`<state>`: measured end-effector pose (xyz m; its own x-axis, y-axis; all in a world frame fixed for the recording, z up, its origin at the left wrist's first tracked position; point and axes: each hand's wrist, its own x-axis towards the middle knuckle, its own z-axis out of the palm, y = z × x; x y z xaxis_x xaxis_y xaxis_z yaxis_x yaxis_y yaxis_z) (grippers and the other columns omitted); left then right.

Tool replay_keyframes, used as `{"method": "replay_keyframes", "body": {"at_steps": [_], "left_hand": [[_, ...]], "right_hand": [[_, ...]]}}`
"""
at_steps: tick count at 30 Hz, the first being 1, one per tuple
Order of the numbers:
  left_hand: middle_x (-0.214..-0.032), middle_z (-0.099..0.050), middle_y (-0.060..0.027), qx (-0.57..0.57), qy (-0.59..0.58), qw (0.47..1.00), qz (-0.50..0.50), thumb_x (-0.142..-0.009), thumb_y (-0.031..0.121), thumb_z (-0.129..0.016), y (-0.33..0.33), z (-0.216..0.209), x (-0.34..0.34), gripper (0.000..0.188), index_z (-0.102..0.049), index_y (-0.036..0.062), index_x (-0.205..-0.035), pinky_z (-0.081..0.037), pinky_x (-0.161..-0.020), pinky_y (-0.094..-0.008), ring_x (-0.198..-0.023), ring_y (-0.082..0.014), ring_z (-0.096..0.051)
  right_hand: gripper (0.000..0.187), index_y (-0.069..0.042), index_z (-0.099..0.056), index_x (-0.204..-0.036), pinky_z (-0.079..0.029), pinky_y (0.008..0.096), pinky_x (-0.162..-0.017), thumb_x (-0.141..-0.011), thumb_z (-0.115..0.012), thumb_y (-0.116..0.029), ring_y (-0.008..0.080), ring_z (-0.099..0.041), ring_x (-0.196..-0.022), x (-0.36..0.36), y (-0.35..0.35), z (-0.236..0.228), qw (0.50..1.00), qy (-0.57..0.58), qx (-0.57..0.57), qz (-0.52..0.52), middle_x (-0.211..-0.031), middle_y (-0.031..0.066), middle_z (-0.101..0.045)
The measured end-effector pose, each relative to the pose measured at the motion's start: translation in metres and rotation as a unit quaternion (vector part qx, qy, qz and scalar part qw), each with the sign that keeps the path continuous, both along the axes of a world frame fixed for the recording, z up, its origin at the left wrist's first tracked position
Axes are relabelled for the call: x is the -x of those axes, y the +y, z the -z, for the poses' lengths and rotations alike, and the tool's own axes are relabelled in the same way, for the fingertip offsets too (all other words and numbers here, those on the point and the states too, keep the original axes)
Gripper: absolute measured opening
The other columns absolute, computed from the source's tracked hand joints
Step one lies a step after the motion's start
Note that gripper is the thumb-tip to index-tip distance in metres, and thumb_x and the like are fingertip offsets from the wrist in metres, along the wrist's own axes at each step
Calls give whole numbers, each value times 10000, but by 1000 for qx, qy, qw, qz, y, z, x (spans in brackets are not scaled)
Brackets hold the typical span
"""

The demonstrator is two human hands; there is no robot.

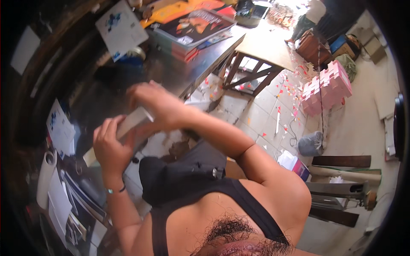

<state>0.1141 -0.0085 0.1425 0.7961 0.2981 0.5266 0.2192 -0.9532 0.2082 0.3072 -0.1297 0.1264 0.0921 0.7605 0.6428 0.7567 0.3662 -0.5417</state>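
Observation:
My left hand (112,145) is closed around a pale, thick oblong block (134,121) that looks like a stack of cut paper; its exact kind is unclear. The fingers lie over its upper side, with the thumb toward my body. My right hand (158,104) reaches across from the right, close against the block's other end. Its fingers are bent over and smeared by motion, so their grip does not show clearly. Both hands are above the near edge of a dark metal work surface (205,64).
Stacked printed booklets (194,27) lie at the far end of the surface. Beyond stands a wooden table (265,51), with paper scraps on the tiled floor (267,106). Pink bundles (326,87) are at the right. Rolled and loose papers (55,192) crowd my left side.

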Motion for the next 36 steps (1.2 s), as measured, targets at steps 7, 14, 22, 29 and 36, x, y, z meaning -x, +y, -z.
{"method": "replay_keyframes", "body": {"at_steps": [7,14,22,29,36], "left_hand": [[-1010,-700,-80,98,2,995,21,-849,226,-757,-6,-15,-9,301,-717,96,-1118,-488,-842,-408,-948,-308,-669],[-1153,-683,-145,165,29,983,74,-841,110,-689,-2,-25,-3,422,-671,73,-1261,-452,-1084,-488,-1088,-343,-650],[-1229,-636,-100,233,68,964,111,-906,89,-682,-6,-18,-2,466,-588,66,-1362,-387,-1169,-523,-1170,-288,-618],[-1246,-630,-101,249,74,958,117,-920,88,-674,4,-21,-14,455,-583,68,-1364,-395,-1164,-514,-1184,-287,-613],[-1206,-651,-137,269,77,951,128,-912,78,-679,19,-31,-20,450,-586,63,-1352,-470,-1088,-487,-1123,-338,-637]], "right_hand": [[378,-10,-668,-1080,-533,339,-848,-852,-847,-252,176,-680,-941,-117,26,77,968,229,12,101,-1011,84,-710],[358,-4,-706,-951,-522,344,-710,-820,-833,-312,224,-674,-752,-94,20,95,940,61,147,302,-882,110,-690],[317,-44,-716,-950,-513,386,-705,-816,-828,-309,273,-647,-759,-97,7,105,930,37,173,322,-889,113,-658],[327,-65,-696,-961,-509,418,-734,-819,-817,-335,324,-650,-823,-99,7,97,922,5,199,332,-956,125,-646],[346,-65,-690,-967,-504,437,-798,-809,-823,-343,347,-648,-909,-102,9,95,915,15,218,339,-981,126,-649]]}}
